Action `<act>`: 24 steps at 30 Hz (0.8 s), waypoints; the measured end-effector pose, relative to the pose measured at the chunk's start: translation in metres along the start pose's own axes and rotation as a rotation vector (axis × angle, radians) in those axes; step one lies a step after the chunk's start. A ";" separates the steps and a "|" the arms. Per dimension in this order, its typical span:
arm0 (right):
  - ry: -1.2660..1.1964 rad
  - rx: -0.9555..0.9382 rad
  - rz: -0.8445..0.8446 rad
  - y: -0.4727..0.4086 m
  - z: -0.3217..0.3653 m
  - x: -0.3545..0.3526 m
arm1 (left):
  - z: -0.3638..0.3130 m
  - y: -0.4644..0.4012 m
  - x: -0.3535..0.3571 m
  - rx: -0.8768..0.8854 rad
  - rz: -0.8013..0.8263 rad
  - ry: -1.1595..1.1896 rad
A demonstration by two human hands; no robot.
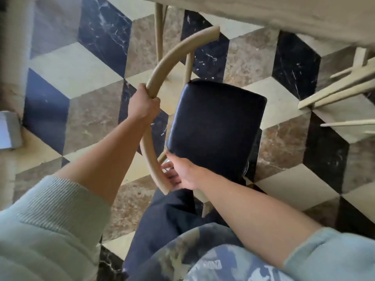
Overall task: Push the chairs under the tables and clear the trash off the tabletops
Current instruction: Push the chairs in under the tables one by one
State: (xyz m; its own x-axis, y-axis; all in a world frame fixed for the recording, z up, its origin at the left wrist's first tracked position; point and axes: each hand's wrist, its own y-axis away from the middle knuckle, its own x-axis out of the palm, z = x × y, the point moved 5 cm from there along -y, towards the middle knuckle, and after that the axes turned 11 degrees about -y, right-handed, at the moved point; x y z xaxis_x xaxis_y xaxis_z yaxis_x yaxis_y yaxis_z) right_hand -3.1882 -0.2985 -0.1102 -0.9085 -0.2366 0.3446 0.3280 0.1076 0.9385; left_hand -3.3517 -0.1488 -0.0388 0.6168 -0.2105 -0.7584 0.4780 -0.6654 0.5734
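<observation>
The chair [215,126] is seen from above on the patterned floor [274,138], its dark padded seat turned toward the counter [304,15], whose pale edge runs across the top right of the view. The seat's front edge lies near that edge but not yet beneath it, so the push is judged to run from the curved backrest rail [162,67] through the seat and on toward the counter.

The left hand [143,105] is clamped on the upper part of the rail, its fingers [154,103] wrapped round the wood. The right hand [181,174] is held at the rail's lower end, beside the seat's near corner; its fingers [169,176] lie against the rail, loosely spread (whether they are truly closed round it cannot be told).

A second chair [334,92] is partly visible at the right, close under the counter's edge. No trash is shown in this view.
</observation>
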 end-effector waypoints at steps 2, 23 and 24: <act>0.104 0.012 0.039 0.006 -0.008 0.008 | 0.002 -0.002 0.000 -0.001 0.011 -0.043; 0.561 -0.384 -0.495 0.134 -0.030 -0.225 | -0.053 0.111 0.108 -0.375 -0.022 0.284; 0.570 -0.387 -0.551 0.145 -0.028 -0.251 | -0.064 0.122 0.122 -0.392 -0.016 0.330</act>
State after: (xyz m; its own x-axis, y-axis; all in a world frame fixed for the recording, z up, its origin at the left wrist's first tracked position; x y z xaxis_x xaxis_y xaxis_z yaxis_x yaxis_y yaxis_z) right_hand -2.9057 -0.2505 -0.0597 -0.7297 -0.6151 -0.2985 0.0402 -0.4744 0.8794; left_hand -3.1782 -0.2098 -0.0416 0.7418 0.0768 -0.6662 0.6487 -0.3344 0.6837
